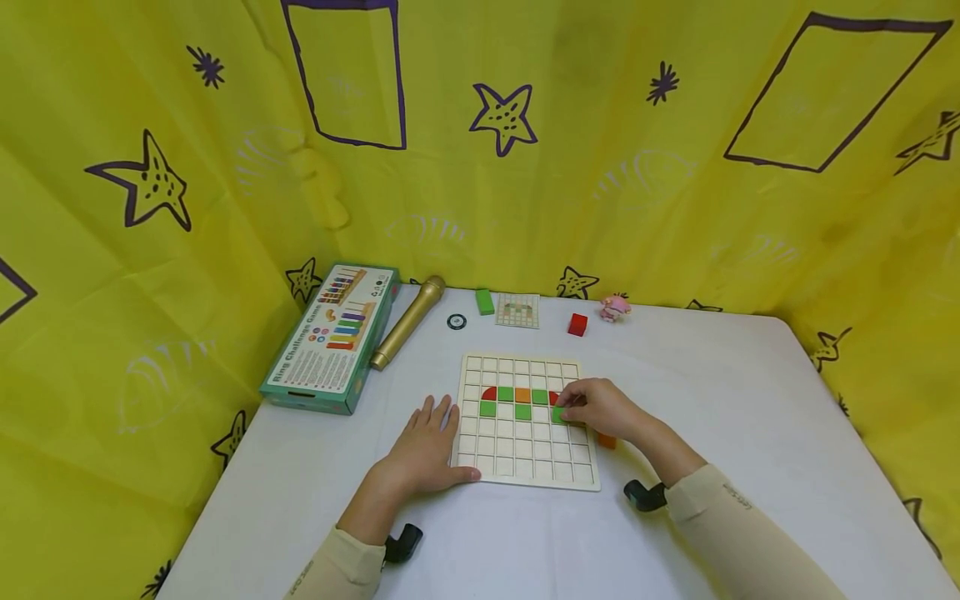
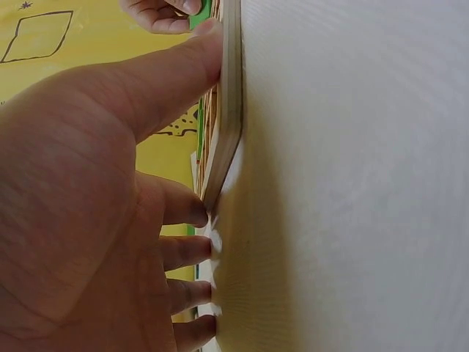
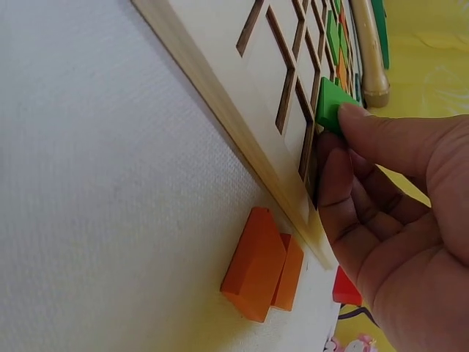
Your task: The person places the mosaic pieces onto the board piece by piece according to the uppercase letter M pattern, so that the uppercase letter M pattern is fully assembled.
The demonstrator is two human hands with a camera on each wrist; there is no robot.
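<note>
A pale wooden grid board [image 1: 517, 454] lies on the white table, with red, green and orange tiles in its upper cells. Resting at the board's left edge, my left hand [image 1: 426, 454] has its fingers spread and straight; in the left wrist view its thumb [image 2: 176, 77] touches the board's side. My right hand [image 1: 603, 408] is over the board's right side. Between thumb and fingers it pinches a green tile [image 3: 333, 101], tilted against a cell in the right wrist view. Orange blocks [image 3: 253, 268] lie beside the board, partly hidden by the right arm in the head view.
Behind the board are a small pattern card [image 1: 517, 310], a green block [image 1: 485, 302], a red block [image 1: 577, 324], a pink figurine [image 1: 615, 308] and a round black-and-white disc [image 1: 457, 322]. To the left lie a gold microphone [image 1: 408, 323] and a game box [image 1: 330, 337]. A yellow curtain [image 1: 450, 192] hangs behind.
</note>
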